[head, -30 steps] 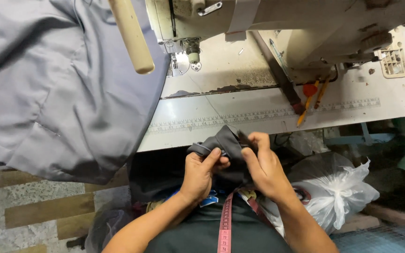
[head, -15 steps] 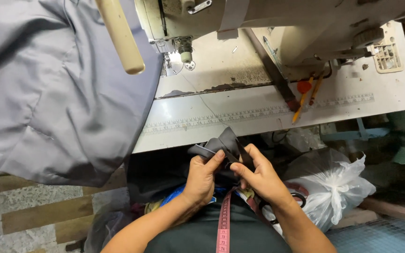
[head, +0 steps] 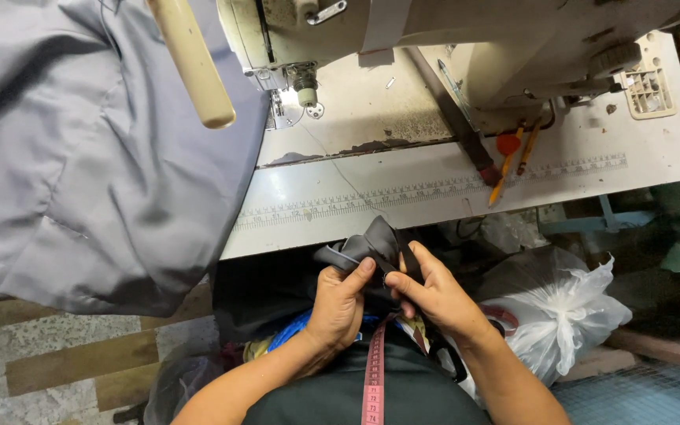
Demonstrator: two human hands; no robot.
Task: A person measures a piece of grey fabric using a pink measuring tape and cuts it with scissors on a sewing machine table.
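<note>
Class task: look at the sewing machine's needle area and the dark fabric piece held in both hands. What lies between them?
In the head view, only the white sewing table with its printed ruler strip lies between needle area and dark fabric piece.

I sat in a tailoring workshop, and everything around me showed it. In front of me stood an industrial sewing machine (head: 434, 47) with a small lamp lit at its needle, set into a worn white table (head: 403, 189) whose front edge carried a printed measuring scale (head: 434, 191). A big grey garment (head: 80, 157) lay draped over the table's left end. Pencils (head: 513, 161) and a long dark ruler (head: 458, 118) rested beside the machine. A pink measuring tape (head: 374, 378) hung from my neck, and a white plastic bag (head: 552, 307) sat on the floor by the table.
</note>
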